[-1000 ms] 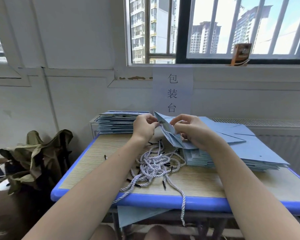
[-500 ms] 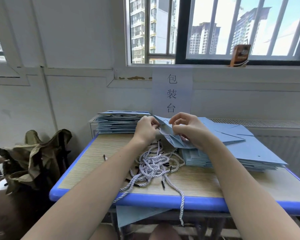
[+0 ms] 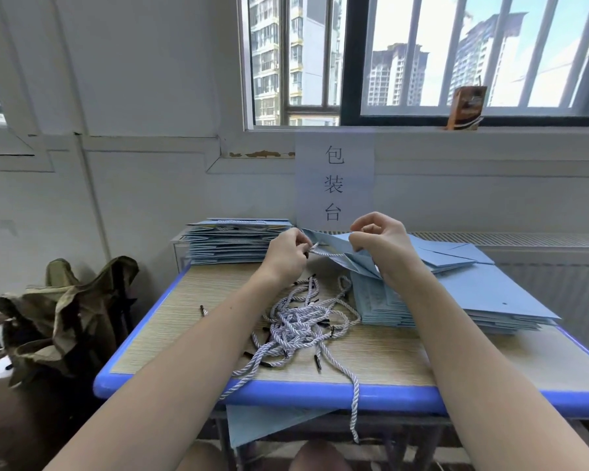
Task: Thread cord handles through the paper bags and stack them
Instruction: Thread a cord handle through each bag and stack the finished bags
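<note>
The blue paper bag [image 3: 347,253] is held up above the surface [image 3: 191,321], folded flat, with its top edge turned to the person; this is probably to keep the handle holes easy to reach. A short length of cord [image 3: 323,252] runs from the bag's edge to the left hand [image 3: 288,254], whose grip pinches the cord's end just beside the bag. The right hand [image 3: 380,246] has its grip pinched on the bag's upper edge, so the bag hangs between both hands. Under it lies the pile of loose cords [image 3: 300,326], within easy reach. The unthreaded bags [image 3: 490,297] are stacked on the right and the finished stack [image 3: 232,244] at the far left.
</note>
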Demonstrator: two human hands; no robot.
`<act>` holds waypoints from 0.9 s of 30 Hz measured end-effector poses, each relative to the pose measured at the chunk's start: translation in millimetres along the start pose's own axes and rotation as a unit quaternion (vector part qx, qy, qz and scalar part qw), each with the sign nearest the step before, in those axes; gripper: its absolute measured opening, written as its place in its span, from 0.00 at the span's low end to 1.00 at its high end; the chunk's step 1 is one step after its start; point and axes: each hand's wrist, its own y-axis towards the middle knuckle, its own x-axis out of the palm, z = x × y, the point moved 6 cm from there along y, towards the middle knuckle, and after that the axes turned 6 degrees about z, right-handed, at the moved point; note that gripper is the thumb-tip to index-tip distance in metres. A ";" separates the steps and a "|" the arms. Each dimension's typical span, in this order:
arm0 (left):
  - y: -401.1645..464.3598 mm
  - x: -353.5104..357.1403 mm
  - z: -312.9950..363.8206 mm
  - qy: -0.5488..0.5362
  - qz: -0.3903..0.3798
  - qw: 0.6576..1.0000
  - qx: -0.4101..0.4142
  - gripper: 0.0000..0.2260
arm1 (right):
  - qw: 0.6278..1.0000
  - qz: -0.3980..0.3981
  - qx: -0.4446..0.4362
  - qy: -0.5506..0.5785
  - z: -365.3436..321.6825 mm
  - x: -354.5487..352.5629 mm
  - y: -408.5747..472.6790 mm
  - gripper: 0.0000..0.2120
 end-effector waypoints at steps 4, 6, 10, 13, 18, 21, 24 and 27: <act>3.0 -2.0 -2.7 -0.082 0.014 0.996 -0.029 0.07 | 1.000 0.003 0.011 -0.007 3.8 0.0 2.5 0.08; 3.7 -4.0 -5.0 -0.113 0.029 0.992 -0.044 0.09 | 1.000 0.001 0.016 -0.007 4.8 0.0 2.7 0.08; 2.2 -5.5 -3.5 -0.131 0.036 0.989 -0.051 0.09 | 1.000 0.011 0.023 -0.011 4.4 -1.8 1.2 0.08; -0.8 -4.8 0.4 -0.135 0.022 0.989 -0.051 0.09 | 0.999 0.016 0.030 -0.007 5.0 -3.2 1.5 0.08; -5.0 -3.1 4.8 -0.168 -0.008 0.984 -0.055 0.09 | 0.999 0.028 0.040 -0.006 7.6 -4.7 2.6 0.08; -7.2 1.1 5.4 -0.196 -0.039 0.978 -0.066 0.10 | 0.999 0.029 0.040 -0.015 8.5 -4.4 3.1 0.08; -8.3 2.4 5.3 -0.206 -0.048 0.975 -0.070 0.10 | 0.999 0.020 0.038 -0.020 8.3 -2.9 3.0 0.08; -8.6 2.8 5.4 -0.217 -0.060 0.972 -0.071 0.09 | 0.999 0.022 0.042 -0.020 9.0 -3.6 2.9 0.08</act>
